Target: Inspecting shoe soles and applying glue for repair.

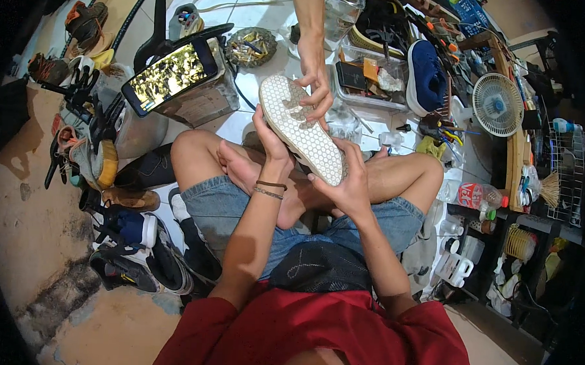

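At twelve o'clock from the lap point(362, 230), the left hand's point(275, 141) and right hand's point(350, 188) fingers grasp a white sole point(291, 131), a co-worker's hand point(315, 76) reaching over it; it looks whole, but remaining work cannot be judged.

the shoe sole point(302, 133) was white, covered in a honeycomb pattern of hexagons, while the shirt point(299, 333) was deep red and the denim shorts point(218, 208) were faded blue. a sneaker point(430, 77) was navy blue with a white sole edge, and the fan point(498, 105) had a white grille around a blue hub. the plastic bottle point(476, 196) was clear with a red label and a red cap.
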The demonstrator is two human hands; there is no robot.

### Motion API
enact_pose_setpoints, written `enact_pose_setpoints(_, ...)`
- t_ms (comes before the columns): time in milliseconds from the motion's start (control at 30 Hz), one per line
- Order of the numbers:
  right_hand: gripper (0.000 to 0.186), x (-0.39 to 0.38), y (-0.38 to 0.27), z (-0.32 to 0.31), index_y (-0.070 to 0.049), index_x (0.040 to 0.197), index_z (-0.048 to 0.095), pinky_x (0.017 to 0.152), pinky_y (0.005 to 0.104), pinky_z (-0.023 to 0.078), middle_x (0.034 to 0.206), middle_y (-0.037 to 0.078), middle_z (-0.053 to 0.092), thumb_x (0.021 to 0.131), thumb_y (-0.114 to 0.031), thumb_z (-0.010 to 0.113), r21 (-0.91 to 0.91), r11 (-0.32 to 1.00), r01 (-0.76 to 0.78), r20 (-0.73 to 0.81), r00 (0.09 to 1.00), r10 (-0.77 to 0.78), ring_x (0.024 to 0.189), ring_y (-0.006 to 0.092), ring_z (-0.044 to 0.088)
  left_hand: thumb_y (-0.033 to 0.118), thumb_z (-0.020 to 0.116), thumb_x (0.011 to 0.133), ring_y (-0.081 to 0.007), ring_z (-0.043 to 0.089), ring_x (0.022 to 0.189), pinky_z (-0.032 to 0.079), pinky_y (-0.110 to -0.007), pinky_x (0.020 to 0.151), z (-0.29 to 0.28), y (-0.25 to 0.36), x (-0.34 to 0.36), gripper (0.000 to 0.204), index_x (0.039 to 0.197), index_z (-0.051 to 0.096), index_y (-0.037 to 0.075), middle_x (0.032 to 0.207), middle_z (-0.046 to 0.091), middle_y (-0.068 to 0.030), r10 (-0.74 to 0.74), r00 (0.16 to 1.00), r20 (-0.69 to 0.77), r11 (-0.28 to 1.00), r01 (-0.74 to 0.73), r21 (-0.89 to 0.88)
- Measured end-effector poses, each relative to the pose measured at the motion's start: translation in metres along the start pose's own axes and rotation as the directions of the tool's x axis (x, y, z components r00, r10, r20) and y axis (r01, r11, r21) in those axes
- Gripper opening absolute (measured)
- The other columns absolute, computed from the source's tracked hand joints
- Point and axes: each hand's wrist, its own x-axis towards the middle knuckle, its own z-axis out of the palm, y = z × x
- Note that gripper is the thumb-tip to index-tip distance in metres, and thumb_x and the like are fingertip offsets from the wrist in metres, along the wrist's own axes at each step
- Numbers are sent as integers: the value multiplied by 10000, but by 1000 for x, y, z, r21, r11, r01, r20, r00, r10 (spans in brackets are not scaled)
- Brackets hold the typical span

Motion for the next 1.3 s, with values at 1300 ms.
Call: enact_pose_setpoints(1300, 785, 3, -19, -3, 8, 1301, 517, 1008, 418, 420, 1214, 198, 499, 600, -161, 828, -23, 1000, 13, 53, 999, -12, 1150, 364, 518, 554, 299, 936, -264, 621, 1032, 543, -412, 857, -18, -6, 5, 636, 1351, 469, 103, 1217, 577, -113, 128, 989, -76, 986, -135, -97)
